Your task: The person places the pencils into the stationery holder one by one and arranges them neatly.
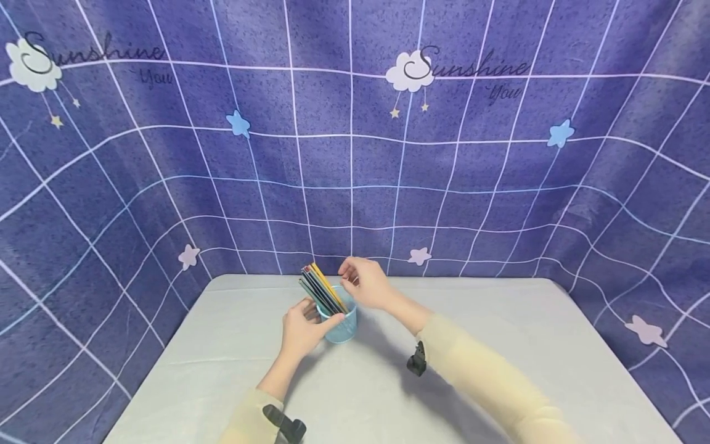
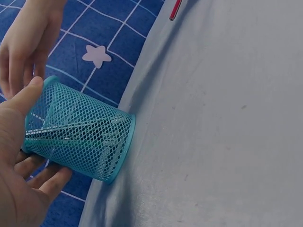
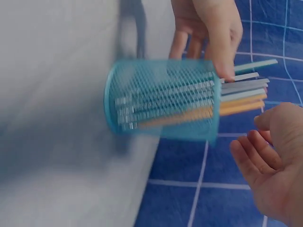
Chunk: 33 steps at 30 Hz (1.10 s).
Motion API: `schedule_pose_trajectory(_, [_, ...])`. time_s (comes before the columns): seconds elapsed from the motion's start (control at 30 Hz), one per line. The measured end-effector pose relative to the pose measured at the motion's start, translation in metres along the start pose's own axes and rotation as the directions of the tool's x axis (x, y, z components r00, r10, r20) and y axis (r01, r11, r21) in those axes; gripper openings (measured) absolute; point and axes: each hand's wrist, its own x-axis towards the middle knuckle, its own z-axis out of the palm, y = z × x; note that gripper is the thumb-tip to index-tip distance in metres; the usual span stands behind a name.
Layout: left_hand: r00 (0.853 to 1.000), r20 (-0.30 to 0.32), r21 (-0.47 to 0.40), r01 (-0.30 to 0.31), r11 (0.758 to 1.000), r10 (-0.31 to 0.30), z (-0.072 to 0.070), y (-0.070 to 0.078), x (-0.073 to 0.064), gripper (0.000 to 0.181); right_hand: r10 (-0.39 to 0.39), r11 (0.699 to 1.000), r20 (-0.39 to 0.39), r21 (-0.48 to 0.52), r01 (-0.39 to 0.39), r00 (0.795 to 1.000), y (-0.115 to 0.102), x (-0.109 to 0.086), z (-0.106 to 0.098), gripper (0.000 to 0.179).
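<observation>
A light-blue mesh pencil cup [image 1: 341, 330] stands on the table, with several pencils [image 1: 323, 290] leaning left inside it, yellow and dark ones among them. My left hand [image 1: 302, 330] holds the cup from the left, thumb over the near side of the rim and fingers around the far side. In the right wrist view the pencils [image 3: 244, 94] stick out past the rim. Just right of the cup's mouth hovers my right hand [image 1: 366, 283], its fingers loosely bent and nothing between them.
A white cloth covers the table [image 1: 222, 357]. Behind it hangs a purple-blue curtain [image 1: 349, 185] with grid lines, stars and clouds. The tip of a thin red stick [image 2: 175, 9] shows at the left wrist view's top edge. Each sleeve carries a black strap [image 1: 417, 359].
</observation>
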Motion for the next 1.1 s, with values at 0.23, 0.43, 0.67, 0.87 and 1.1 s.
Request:
schedule_pose_trajectory(0.23, [1.0,0.005,0.008,0.018,1.0,-0.018,0.001,0.003,-0.001,0.065,0.024,0.998,0.015,-0.058,-0.023,1.0,0.015,-0.021,-0.051,0.013])
schedule_pose_trajectory(0.43, [1.0,0.011,0.006,0.027,1.0,-0.027,0.001,0.004,-0.002,0.066,0.024,0.992,-0.016,-0.123,-0.025,1.0,0.04,-0.043,-0.084,0.011])
schedule_pose_trajectory(0.67, [1.0,0.002,0.003,0.014,1.0,-0.014,0.0,0.002,-0.002,0.064,0.047,0.983,-0.055,-0.173,-0.056,0.997,0.057,-0.068,-0.11,0.011])
schedule_pose_trajectory(0.87, [1.0,0.01,0.021,0.018,1.0,-0.018,0.002,-0.001,-0.002,0.065,0.094,0.977,-0.08,-0.182,-0.107,0.992,0.067,-0.087,-0.126,0.011])
schedule_pose_trajectory(1.1, [1.0,0.01,0.005,0.025,1.0,-0.025,0.0,0.0,-0.002,0.066,0.153,0.976,-0.051,-0.151,-0.159,0.987,0.08,-0.111,-0.137,0.01])
